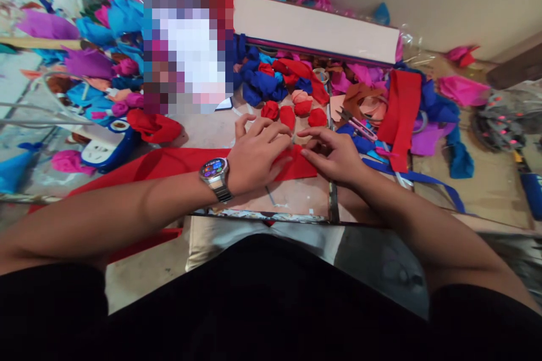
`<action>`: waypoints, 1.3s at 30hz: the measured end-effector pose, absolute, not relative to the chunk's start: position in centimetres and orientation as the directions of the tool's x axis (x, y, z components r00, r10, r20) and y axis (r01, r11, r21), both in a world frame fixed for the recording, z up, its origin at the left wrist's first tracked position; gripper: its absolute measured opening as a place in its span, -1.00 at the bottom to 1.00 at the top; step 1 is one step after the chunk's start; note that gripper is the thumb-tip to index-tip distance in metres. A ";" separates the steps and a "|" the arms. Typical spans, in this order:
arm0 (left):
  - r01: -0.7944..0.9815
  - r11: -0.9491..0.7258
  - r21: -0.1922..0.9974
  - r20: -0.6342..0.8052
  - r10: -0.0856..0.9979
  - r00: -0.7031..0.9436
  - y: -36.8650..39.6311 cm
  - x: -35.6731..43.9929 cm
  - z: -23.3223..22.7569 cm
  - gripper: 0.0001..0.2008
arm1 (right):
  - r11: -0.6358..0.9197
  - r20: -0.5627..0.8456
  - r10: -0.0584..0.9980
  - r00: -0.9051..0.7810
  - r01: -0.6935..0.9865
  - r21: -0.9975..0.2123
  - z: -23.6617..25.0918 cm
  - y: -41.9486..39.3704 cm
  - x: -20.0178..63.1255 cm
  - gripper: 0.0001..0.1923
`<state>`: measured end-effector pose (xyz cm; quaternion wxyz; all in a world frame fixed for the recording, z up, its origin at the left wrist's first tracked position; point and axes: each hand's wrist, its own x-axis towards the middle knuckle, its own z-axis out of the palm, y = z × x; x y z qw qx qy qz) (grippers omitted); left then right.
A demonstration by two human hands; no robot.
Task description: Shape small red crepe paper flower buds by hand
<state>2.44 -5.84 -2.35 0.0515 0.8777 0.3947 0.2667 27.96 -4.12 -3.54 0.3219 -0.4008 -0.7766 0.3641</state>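
Note:
A long red fabric strip [169, 162] lies across a low work surface [296, 194]. My left hand [254, 152], with a wristwatch [215, 175] on the wrist, presses flat on the strip near its right end. My right hand [332, 152] pinches that same end of the strip, fingers curled over it. Just beyond my fingers sit several small red fabric rolls [288, 114].
Piles of blue [265, 83], pink and purple fabric pieces crowd the back and left. A wide red strip [402, 110] and small scissors [358, 123] lie to the right. A long white box [315, 28] stands at the back. A blue ribbon [417, 177] trails right.

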 end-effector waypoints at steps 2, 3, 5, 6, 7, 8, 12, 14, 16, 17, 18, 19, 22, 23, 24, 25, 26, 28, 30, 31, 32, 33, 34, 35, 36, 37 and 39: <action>0.635 -0.713 0.297 0.399 0.697 0.596 -5.9 2.4 -2.3 -0.77 | 0.449 0.236 0.852 -0.467 0.420 -0.789 -3.6 -4.0 27.9 -0.65; 0.618 -0.732 0.287 0.387 0.679 0.624 -6.0 2.4 -2.3 -0.74 | 0.464 0.247 0.849 -0.467 0.437 -0.770 -3.7 -4.0 27.9 -0.65; 0.590 -0.766 0.255 0.373 0.641 0.671 -6.1 2.3 -2.4 -0.75 | 0.483 0.257 0.846 -0.467 0.468 -0.740 -3.7 -3.9 28.0 -0.66; 0.578 -0.780 0.239 0.366 0.624 0.690 -6.1 2.3 -2.4 -0.76 | 0.489 0.260 0.846 -0.466 0.482 -0.727 -3.7 -3.9 28.0 -0.66; 0.567 -0.791 0.228 0.356 0.610 0.708 -6.2 2.2 -2.4 -0.75 | 0.494 0.262 0.846 -0.465 0.495 -0.715 -3.8 -3.9 28.0 -0.67; 0.558 -0.799 0.225 0.345 0.601 0.721 -6.2 2.2 -2.5 -0.74 | 0.500 0.265 0.844 -0.466 0.506 -0.703 -3.8 -3.8 28.1 -0.68; 0.558 -0.795 0.239 0.280 0.606 0.744 -6.4 2.4 -2.6 -0.60 | 0.520 0.277 0.841 -0.464 0.557 -0.647 -3.8 -3.6 28.1 -0.71; 0.571 -0.788 0.232 0.239 0.615 0.751 -6.5 2.5 -2.6 -0.52 | 0.520 0.284 0.847 -0.450 0.590 -0.618 -3.8 -3.5 28.1 -0.72; 0.580 -0.783 0.227 0.206 0.620 0.757 -6.6 2.6 -2.6 -0.47 | 0.515 0.281 0.851 -0.443 0.605 -0.608 -3.7 -3.4 28.2 -0.73; 0.583 -0.780 0.227 0.197 0.623 0.757 -6.6 2.6 -2.6 -0.47 | 0.509 0.275 0.855 -0.440 0.607 -0.610 -3.6 -3.4 28.2 -0.74; 0.585 -0.778 0.230 0.193 0.625 0.756 -6.6 2.5 -2.7 -0.48 | 0.500 0.268 0.860 -0.435 0.611 -0.613 -3.5 -3.4 28.2 -0.76; 0.586 -0.776 0.233 0.192 0.627 0.755 -6.6 2.5 -2.7 -0.48 | 0.490 0.260 0.866 -0.428 0.618 -0.615 -3.5 -3.4 28.2 -0.76; 0.583 -0.776 0.240 0.197 0.627 0.754 -6.5 2.5 -2.7 -0.50 | 0.457 0.242 0.885 -0.397 0.647 -0.610 -3.4 -3.5 28.3 -0.75; 0.581 -0.777 0.242 0.199 0.626 0.754 -6.5 2.5 -2.6 -0.50 | 0.451 0.239 0.889 -0.391 0.651 -0.610 -3.3 -3.5 28.3 -0.75; 0.579 -0.778 0.243 0.199 0.624 0.755 -6.5 2.5 -2.6 -0.50 | 0.448 0.236 0.890 -0.390 0.651 -0.613 -3.3 -3.5 28.3 -0.75; 0.576 -0.780 0.245 0.199 0.622 0.758 -6.5 2.5 -2.6 -0.51 | 0.448 0.235 0.889 -0.392 0.647 -0.617 -3.3 -3.5 28.3 -0.76; 0.574 -0.781 0.248 0.199 0.620 0.759 -6.5 2.5 -2.6 -0.51 | 0.453 0.238 0.887 -0.396 0.641 -0.620 -3.3 -3.5 28.3 -0.76; 0.573 -0.777 0.258 0.195 0.623 0.757 -6.5 2.5 -2.5 -0.51 | 0.465 0.246 0.880 -0.407 0.630 -0.622 -3.3 -3.5 28.3 -0.76; 0.574 -0.774 0.268 0.192 0.626 0.756 -6.5 2.5 -2.5 -0.52 | 0.475 0.251 0.874 -0.417 0.622 -0.623 -3.2 -3.5 28.3 -0.75; 0.574 -0.773 0.270 0.192 0.627 0.755 -6.4 2.5 -2.5 -0.52 | 0.477 0.250 0.873 -0.419 0.621 -0.622 -3.2 -3.5 28.3 -0.74; 0.574 -0.773 0.270 0.193 0.628 0.754 -6.4 2.5 -2.6 -0.53 | 0.477 0.249 0.872 -0.421 0.621 -0.621 -3.1 -3.5 28.3 -0.74; 0.574 -0.774 0.268 0.193 0.627 0.755 -6.4 2.5 -2.6 -0.52 | 0.479 0.248 0.871 -0.425 0.621 -0.621 -3.1 -3.5 28.3 -0.75; 0.574 -0.775 0.265 0.193 0.626 0.756 -6.4 2.5 -2.7 -0.52 | 0.482 0.247 0.869 -0.429 0.619 -0.620 -3.0 -3.5 28.4 -0.75; 0.575 -0.775 0.262 0.192 0.626 0.756 -6.4 2.4 -2.7 -0.51 | 0.488 0.245 0.864 -0.439 0.616 -0.619 -3.0 -3.5 28.4 -0.75; 0.576 -0.775 0.260 0.190 0.626 0.756 -6.4 2.4 -2.7 -0.50 | 0.497 0.243 0.858 -0.453 0.610 -0.617 -3.0 -3.5 28.4 -0.74; 0.577 -0.775 0.260 0.189 0.626 0.756 -6.4 2.4 -2.7 -0.49 | 0.508 0.241 0.849 -0.469 0.602 -0.617 -2.9 -3.5 28.4 -0.74; 0.577 -0.773 0.262 0.186 0.628 0.756 -6.4 2.4 -2.7 -0.49 | 0.524 0.236 0.836 -0.495 0.591 -0.614 -2.8 -3.5 28.4 -0.74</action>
